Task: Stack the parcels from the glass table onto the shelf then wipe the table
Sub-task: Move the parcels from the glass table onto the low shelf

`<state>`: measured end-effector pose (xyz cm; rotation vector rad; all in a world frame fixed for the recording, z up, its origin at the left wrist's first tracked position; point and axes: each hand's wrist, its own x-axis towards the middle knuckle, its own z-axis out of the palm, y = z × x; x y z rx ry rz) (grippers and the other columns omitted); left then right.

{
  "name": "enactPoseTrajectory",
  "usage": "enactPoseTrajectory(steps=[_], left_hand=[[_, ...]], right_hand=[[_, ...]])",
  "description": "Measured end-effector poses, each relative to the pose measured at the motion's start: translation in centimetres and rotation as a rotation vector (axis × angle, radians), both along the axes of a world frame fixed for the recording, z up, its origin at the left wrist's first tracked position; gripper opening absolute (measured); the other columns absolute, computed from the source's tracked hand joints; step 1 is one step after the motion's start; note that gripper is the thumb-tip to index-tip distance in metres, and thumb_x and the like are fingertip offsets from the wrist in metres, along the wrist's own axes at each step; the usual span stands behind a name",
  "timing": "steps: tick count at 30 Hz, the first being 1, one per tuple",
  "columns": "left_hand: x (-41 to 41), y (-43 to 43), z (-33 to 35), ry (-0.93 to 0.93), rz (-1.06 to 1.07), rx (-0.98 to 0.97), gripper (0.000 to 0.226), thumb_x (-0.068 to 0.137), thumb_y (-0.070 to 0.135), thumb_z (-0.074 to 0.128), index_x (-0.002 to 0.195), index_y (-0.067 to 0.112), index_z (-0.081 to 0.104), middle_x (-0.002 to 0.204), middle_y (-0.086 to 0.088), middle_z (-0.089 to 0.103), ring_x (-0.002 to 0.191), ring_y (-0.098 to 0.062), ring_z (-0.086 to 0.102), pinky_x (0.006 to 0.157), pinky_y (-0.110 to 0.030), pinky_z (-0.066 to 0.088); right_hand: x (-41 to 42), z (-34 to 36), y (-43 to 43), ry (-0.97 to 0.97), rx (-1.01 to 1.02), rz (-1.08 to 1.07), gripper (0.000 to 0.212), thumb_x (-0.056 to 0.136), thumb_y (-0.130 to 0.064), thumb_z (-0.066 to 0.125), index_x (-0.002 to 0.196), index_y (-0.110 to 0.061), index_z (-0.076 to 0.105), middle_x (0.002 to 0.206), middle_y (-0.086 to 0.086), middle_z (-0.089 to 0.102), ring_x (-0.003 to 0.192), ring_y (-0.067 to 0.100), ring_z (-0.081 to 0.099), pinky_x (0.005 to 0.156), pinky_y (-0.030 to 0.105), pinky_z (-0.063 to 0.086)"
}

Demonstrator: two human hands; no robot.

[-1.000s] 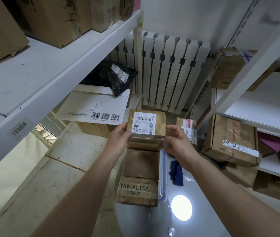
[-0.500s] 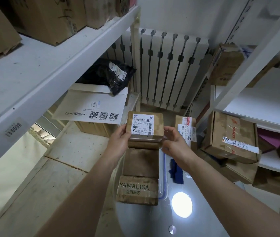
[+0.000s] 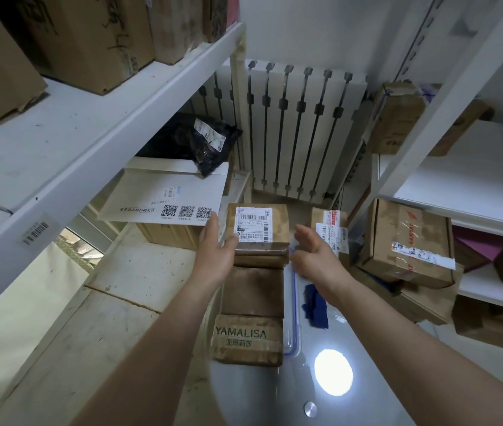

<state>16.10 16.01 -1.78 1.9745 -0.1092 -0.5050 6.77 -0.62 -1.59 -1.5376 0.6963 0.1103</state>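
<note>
A brown parcel with a white barcode label (image 3: 256,226) sits on top of a stack of brown parcels. Lower in that stack is a box printed YAMALISA (image 3: 248,339). The stack stands at the far left part of the round glass table (image 3: 274,395). My left hand (image 3: 216,250) lies flat against the top parcel's left side, fingers straight, thumb at the label's edge. My right hand (image 3: 311,253) hovers a little to the right of the parcel, fingers spread, holding nothing. A blue cloth (image 3: 316,305) lies on the glass below my right wrist.
The white shelf (image 3: 90,124) on the left carries cardboard boxes above, and below a white envelope (image 3: 167,195) and a black bag (image 3: 194,142). A small taped parcel (image 3: 330,229) stands beyond my right hand. The right shelf holds a taped box (image 3: 410,241). A radiator (image 3: 299,130) closes off the back.
Both hands gripped the labelled parcel's sides before. Now the right hand has come off it and opened, and the left hand's fingers have straightened. The parcel stays on the stack.
</note>
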Motion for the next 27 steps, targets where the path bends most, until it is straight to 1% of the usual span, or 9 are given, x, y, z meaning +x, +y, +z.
enactPoseTrajectory(steps=[4, 8, 11, 14, 16, 18, 21, 25, 27], left_hand=[[-1.0, -1.9, 1.1, -0.276, -0.059, 0.157, 0.067, 0.099, 0.03, 0.047, 0.154, 0.03, 0.008, 0.161, 0.006, 0.006, 0.148, -0.016, -0.001, 0.121, -0.039, 0.005], [-3.3, -6.0, 3.0, -0.516, -0.14, 0.152, 0.064, 0.095, 0.036, 0.048, 0.152, 0.029, 0.02, 0.156, 0.002, 0.018, 0.143, -0.019, 0.011, 0.118, -0.039, 0.014], [-5.5, -9.7, 3.7, -0.51, -0.269, 0.067, 0.058, 0.095, 0.032, 0.052, 0.148, 0.028, 0.031, 0.149, 0.002, 0.023, 0.14, -0.015, 0.02, 0.114, -0.035, 0.022], [-7.7, -13.1, 3.3, -0.425, -0.373, 0.063, 0.056, 0.096, 0.033, 0.052, 0.147, 0.024, 0.032, 0.146, 0.002, 0.025, 0.136, -0.012, 0.026, 0.109, -0.024, 0.021], [-8.8, -15.1, 2.4, -0.3, -0.442, 0.112, 0.06, 0.097, 0.035, 0.049, 0.15, 0.022, 0.026, 0.148, -0.001, 0.023, 0.139, -0.016, 0.024, 0.112, -0.025, 0.02], [-9.9, -17.1, 1.4, -0.165, -0.505, 0.175, 0.064, 0.097, 0.038, 0.046, 0.153, 0.023, 0.018, 0.152, -0.001, 0.019, 0.142, -0.022, 0.02, 0.118, -0.038, 0.021], [-10.5, -19.0, 0.3, -0.094, -0.546, 0.274, 0.068, 0.095, 0.042, 0.044, 0.153, 0.022, 0.015, 0.157, -0.007, 0.018, 0.144, -0.029, 0.018, 0.118, -0.045, 0.021], [-10.9, -21.5, -0.5, 0.019, -0.523, 0.345, 0.071, 0.099, 0.039, 0.042, 0.154, 0.017, 0.004, 0.161, -0.007, 0.01, 0.147, -0.027, 0.015, 0.119, -0.042, 0.019], [-10.7, -22.2, -0.9, 0.084, -0.499, 0.35, 0.072, 0.099, 0.04, 0.042, 0.154, 0.018, 0.001, 0.161, -0.007, 0.01, 0.147, -0.027, 0.016, 0.119, -0.043, 0.02]], right_hand=[[-1.6, 1.1, -0.5, -0.061, -0.065, -0.158, 0.051, 0.094, -0.007, 0.057, 0.141, -0.025, 0.047, 0.141, -0.004, 0.049, 0.127, 0.017, 0.049, 0.109, 0.046, 0.043], [-4.3, 2.4, -2.4, -0.127, -0.155, -0.329, 0.016, 0.094, -0.013, 0.058, 0.1, -0.026, 0.065, 0.104, -0.001, 0.066, 0.098, 0.018, 0.064, 0.09, 0.046, 0.056], [-6.9, 3.1, -5.0, -0.105, -0.183, -0.399, 0.009, 0.092, -0.013, 0.061, 0.089, -0.019, 0.065, 0.091, 0.005, 0.068, 0.087, 0.022, 0.067, 0.077, 0.042, 0.059], [-9.9, 2.8, -8.1, -0.061, -0.265, -0.469, 0.012, 0.091, -0.017, 0.065, 0.078, -0.018, 0.064, 0.073, 0.0, 0.061, 0.072, 0.016, 0.057, 0.065, 0.028, 0.048], [-11.9, 2.3, -10.4, 0.015, -0.288, -0.496, 0.011, 0.091, -0.018, 0.064, 0.081, -0.018, 0.064, 0.078, -0.001, 0.064, 0.074, 0.016, 0.057, 0.067, 0.03, 0.047], [-13.8, 1.4, -13.0, 0.121, -0.31, -0.512, 0.003, 0.091, -0.022, 0.063, 0.089, -0.021, 0.065, 0.09, -0.001, 0.068, 0.084, 0.02, 0.063, 0.078, 0.038, 0.054], [-15.4, 0.1, -15.9, 0.23, -0.355, -0.471, 0.024, 0.089, -0.031, 0.064, 0.112, -0.024, 0.065, 0.11, 0.0, 0.069, 0.098, 0.022, 0.064, 0.09, 0.047, 0.054], [-16.0, -0.6, -19.0, 0.256, -0.348, -0.399, 0.046, 0.094, -0.031, 0.058, 0.139, -0.022, 0.051, 0.133, 0.006, 0.058, 0.112, 0.025, 0.058, 0.086, 0.037, 0.05], [-15.7, -1.0, -19.9, 0.259, -0.279, -0.369, 0.051, 0.095, -0.032, 0.058, 0.144, -0.025, 0.045, 0.141, 0.004, 0.053, 0.122, 0.027, 0.054, 0.095, 0.039, 0.048]])
